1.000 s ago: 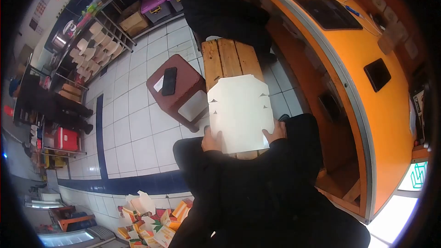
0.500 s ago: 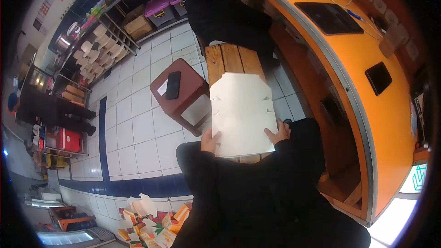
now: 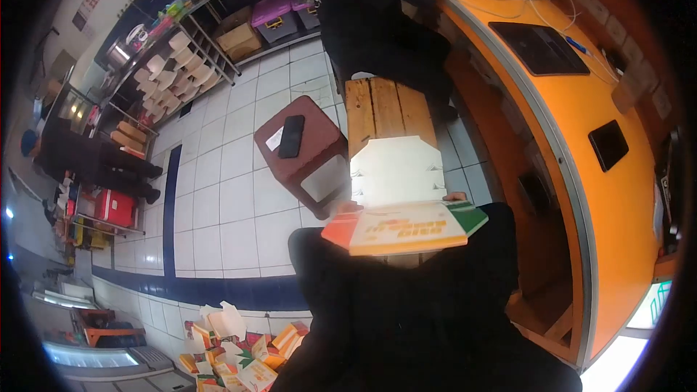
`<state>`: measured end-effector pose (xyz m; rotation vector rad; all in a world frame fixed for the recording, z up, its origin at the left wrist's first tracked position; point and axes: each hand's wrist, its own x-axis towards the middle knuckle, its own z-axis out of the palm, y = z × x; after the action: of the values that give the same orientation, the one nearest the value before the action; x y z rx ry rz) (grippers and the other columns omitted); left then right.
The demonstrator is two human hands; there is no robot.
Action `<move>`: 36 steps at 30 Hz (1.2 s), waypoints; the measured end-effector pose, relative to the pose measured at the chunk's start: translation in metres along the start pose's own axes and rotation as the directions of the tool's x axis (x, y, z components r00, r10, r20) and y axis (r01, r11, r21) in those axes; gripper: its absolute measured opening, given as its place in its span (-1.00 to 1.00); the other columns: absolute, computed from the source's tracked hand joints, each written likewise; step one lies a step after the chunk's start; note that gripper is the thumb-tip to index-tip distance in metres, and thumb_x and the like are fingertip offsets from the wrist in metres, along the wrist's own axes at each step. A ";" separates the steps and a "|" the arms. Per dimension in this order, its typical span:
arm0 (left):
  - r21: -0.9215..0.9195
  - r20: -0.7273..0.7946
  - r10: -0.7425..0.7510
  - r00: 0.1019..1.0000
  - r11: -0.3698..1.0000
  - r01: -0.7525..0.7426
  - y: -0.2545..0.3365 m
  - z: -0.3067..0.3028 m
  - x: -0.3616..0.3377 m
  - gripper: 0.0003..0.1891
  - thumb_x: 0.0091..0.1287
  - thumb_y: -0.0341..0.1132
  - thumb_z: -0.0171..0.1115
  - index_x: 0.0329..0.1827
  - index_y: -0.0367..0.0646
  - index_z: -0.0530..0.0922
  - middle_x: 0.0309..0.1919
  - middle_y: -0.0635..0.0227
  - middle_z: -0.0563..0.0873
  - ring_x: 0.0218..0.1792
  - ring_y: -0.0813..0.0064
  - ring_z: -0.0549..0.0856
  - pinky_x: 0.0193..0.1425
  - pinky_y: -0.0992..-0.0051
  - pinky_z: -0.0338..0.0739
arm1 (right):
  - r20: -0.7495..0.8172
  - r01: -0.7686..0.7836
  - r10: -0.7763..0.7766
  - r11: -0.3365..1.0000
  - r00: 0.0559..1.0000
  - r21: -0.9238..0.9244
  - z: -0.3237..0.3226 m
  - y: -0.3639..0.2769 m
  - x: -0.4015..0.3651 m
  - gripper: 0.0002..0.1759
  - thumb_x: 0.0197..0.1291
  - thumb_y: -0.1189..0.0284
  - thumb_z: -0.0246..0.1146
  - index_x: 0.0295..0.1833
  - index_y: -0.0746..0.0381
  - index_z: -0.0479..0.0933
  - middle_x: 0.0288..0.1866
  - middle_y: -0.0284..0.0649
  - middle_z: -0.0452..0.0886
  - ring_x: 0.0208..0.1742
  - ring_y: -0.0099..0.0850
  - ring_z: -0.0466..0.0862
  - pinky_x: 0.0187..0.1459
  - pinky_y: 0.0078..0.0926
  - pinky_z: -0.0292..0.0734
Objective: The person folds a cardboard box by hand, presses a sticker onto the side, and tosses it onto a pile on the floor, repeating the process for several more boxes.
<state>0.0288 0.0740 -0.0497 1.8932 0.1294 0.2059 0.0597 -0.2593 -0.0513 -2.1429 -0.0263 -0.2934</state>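
A flat cardboard box blank [image 3: 398,173] lies on the wooden bench in front of me, its far part white with small slits along both sides. Its near part is folded up and shows a printed orange, white and green outer face [image 3: 406,226] with yellow lettering. My left hand [image 3: 347,207], somewhat blurred, grips the left edge near the fold, its fingers partly hidden behind the printed panel. At the right edge, my right hand [image 3: 455,197] is closed on the cardboard, mostly covered by the green flap.
The wooden bench [image 3: 392,112] runs away from me toward a seated person in black [image 3: 377,14]. A brown stool [image 3: 305,163] bears a phone [image 3: 291,136]. To the right stands an orange counter [image 3: 610,196] with a tablet [image 3: 541,49]. Printed cartons [image 3: 254,374] are piled at lower left.
The near part of the cardboard has been lifted and folded away from me, so its printed outside shows. Both hands have moved forward along its edges. The whole view has shifted slightly.
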 end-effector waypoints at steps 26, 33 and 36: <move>0.718 0.062 -0.230 0.971 0.686 0.117 0.072 0.036 0.000 -0.66 0.19 -0.24 0.19 -0.02 -0.23 0.51 -0.24 -0.02 0.74 -0.22 -0.11 0.71 -0.13 0.01 0.60 | 0.199 0.009 0.172 0.734 0.965 -0.679 0.034 -0.078 -0.014 -0.78 0.22 0.40 0.10 -0.03 0.20 0.43 -0.32 0.02 0.70 -0.21 -0.04 0.71 -0.13 -0.02 0.50; 0.945 -0.040 -0.124 0.991 0.319 0.079 0.050 0.090 -0.004 -0.82 0.32 -0.27 0.13 -0.07 -0.08 0.50 -0.32 0.16 0.69 -0.33 0.06 0.74 -0.25 0.17 0.66 | 0.212 0.182 0.040 0.372 0.977 -0.910 0.087 -0.062 -0.022 -0.84 0.20 0.41 0.13 -0.12 0.20 0.46 -0.44 -0.18 0.63 -0.31 -0.23 0.64 -0.12 -0.19 0.43; 0.795 -0.024 -0.289 0.957 0.575 0.194 0.077 0.046 0.006 -0.73 0.32 -0.21 0.16 0.01 -0.09 0.51 -0.27 0.07 0.71 -0.26 -0.05 0.73 -0.16 0.11 0.63 | 0.186 -0.007 0.204 0.693 0.961 -0.721 0.050 -0.070 -0.006 -0.77 0.26 0.34 0.11 -0.02 0.19 0.46 -0.35 -0.07 0.69 -0.19 -0.13 0.70 -0.10 -0.08 0.47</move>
<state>0.0431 0.0075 0.0092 2.7516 0.4734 -0.1963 0.0543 -0.1785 -0.0224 -2.9496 0.0824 0.0742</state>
